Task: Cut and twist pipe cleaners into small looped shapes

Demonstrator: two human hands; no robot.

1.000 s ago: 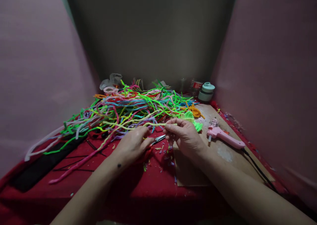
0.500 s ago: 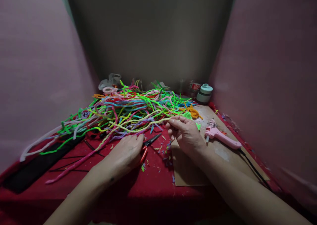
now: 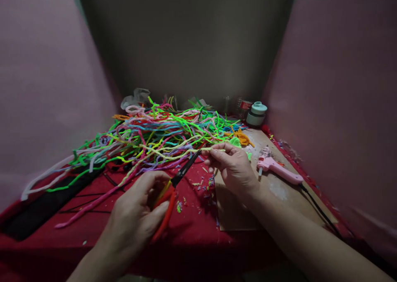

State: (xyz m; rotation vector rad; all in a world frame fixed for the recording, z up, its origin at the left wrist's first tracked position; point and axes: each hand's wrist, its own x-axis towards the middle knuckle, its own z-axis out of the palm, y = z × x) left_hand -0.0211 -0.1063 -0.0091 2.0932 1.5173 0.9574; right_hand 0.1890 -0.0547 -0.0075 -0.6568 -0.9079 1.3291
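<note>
My left hand [image 3: 139,209] is closed around the red-and-yellow handles of a pair of scissors [image 3: 182,172]. Its dark blades point up and to the right, with the tips beside the fingers of my right hand [image 3: 231,164]. That hand pinches a pale yellow pipe cleaner [image 3: 182,153], which runs leftward over the front of the heap; a short end shows past the fingers. Whether the blades touch the pipe cleaner I cannot tell. Behind both hands lies a tangled heap of coloured pipe cleaners [image 3: 173,125].
A pink glue gun [image 3: 279,172] with a black cord rests on a brown board [image 3: 238,216] at the right. A teal-lidded jar [image 3: 257,113] stands at the back right. Small fuzzy clippings litter the red cloth [image 3: 192,224]. A black strip [image 3: 40,209] lies at the left.
My left hand has picked the scissors up from the cloth and brought their blades up to the pipe cleaner. My right hand keeps its pinch, nearly in the same place.
</note>
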